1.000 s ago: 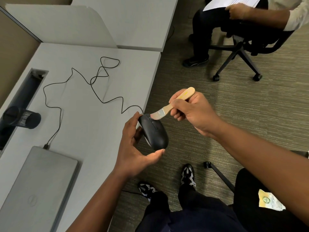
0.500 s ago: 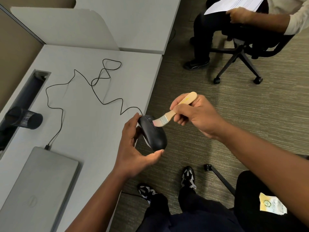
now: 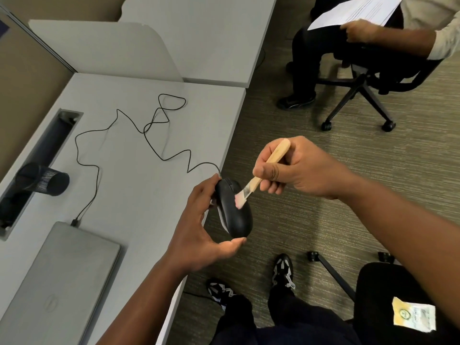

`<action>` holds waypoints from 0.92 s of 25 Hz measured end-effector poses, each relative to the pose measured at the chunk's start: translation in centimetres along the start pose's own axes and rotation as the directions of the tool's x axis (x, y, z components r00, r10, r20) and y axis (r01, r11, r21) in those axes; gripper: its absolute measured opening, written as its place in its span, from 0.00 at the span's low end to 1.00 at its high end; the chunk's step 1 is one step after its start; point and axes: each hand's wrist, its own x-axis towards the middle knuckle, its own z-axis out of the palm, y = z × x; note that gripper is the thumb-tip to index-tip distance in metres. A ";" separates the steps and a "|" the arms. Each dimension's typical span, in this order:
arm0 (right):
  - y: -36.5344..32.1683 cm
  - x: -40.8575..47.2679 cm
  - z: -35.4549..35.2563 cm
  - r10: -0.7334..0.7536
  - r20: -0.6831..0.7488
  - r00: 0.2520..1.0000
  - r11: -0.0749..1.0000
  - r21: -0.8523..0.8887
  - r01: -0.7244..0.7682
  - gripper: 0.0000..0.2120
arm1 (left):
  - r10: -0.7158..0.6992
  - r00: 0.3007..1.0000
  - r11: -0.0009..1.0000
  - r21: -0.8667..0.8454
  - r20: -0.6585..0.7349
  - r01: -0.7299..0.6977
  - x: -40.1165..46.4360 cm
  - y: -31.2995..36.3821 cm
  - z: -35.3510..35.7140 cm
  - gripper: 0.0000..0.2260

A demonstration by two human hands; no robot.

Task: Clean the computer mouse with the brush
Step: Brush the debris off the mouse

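My left hand [image 3: 199,232] holds a black wired computer mouse [image 3: 234,210] in the air just past the desk's right edge, fingers at its front and thumb under its rear. My right hand [image 3: 296,168] grips the wooden handle of a small brush [image 3: 263,173]. The pale bristles rest on the top of the mouse near its middle. The mouse's black cable [image 3: 149,135] runs in loops across the grey desk [image 3: 129,190] to a closed silver laptop [image 3: 57,282].
A black mesh cup [image 3: 42,179] lies by the cable slot [image 3: 37,158] at the desk's left. A seated person [image 3: 361,38] on an office chair [image 3: 361,95] holds papers at the top right. A black chair [image 3: 398,307] stands at my lower right, over carpet.
The brush has swept down the mouse from its front buttons toward the middle of its back. My left hand keeps the mouse nearly still.
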 end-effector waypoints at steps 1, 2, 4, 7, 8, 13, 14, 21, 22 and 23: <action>-0.3 0.2 0.0 -0.015 0.013 1.000 0.999 -0.040 0.016 0.16 | 0.009 1.000 1.000 0.000 0.015 -0.009 -0.1 0.1 -0.1 0.55; -0.4 0.4 0.0 -0.037 0.016 0.999 0.996 -0.076 0.038 0.16 | 0.012 0.999 1.000 -0.005 0.030 -0.012 -0.2 0.3 -0.2 0.55; -0.6 0.7 0.3 -0.075 -0.015 0.997 0.990 -0.123 0.073 0.16 | 0.016 0.998 1.000 -0.015 0.055 -0.016 -0.4 0.6 -0.4 0.54; -0.3 0.8 0.8 -0.138 -0.092 0.986 0.982 -0.139 0.125 0.17 | 0.014 0.997 1.000 -0.015 0.073 -0.013 -0.7 0.7 -0.3 0.54; -0.2 0.8 0.9 -0.162 -0.119 0.980 0.979 -0.140 0.145 0.17 | 0.015 0.997 1.000 -0.016 0.077 -0.014 -0.8 0.7 -0.2 0.55; -0.4 0.3 0.1 -0.148 -0.074 0.986 0.989 -0.015 0.147 0.14 | 0.064 0.997 0.997 -0.045 0.035 -0.062 -0.8 0.9 -0.3 0.55; -0.4 0.1 -0.1 -0.131 -0.044 0.990 0.991 -0.011 0.130 0.13 | 0.071 0.997 0.997 -0.045 0.025 -0.070 -0.8 0.9 -0.4 0.54; 0.1 -0.2 -0.7 -0.186 -0.063 0.980 0.978 -0.110 0.179 0.14 | 0.085 0.996 0.996 -0.028 0.009 -0.085 -0.9 0.8 -0.4 0.55; 0.2 -0.3 -0.8 -0.169 -0.035 0.985 0.982 -0.093 0.165 0.15 | 0.086 0.996 0.996 -0.031 0.003 -0.086 -0.9 0.8 -0.4 0.55; 0.2 -0.3 -1.0 -0.146 -0.007 0.989 0.986 -0.080 0.145 0.15 | 0.084 0.997 0.996 -0.034 -0.001 -0.084 -0.8 0.8 -0.4 0.55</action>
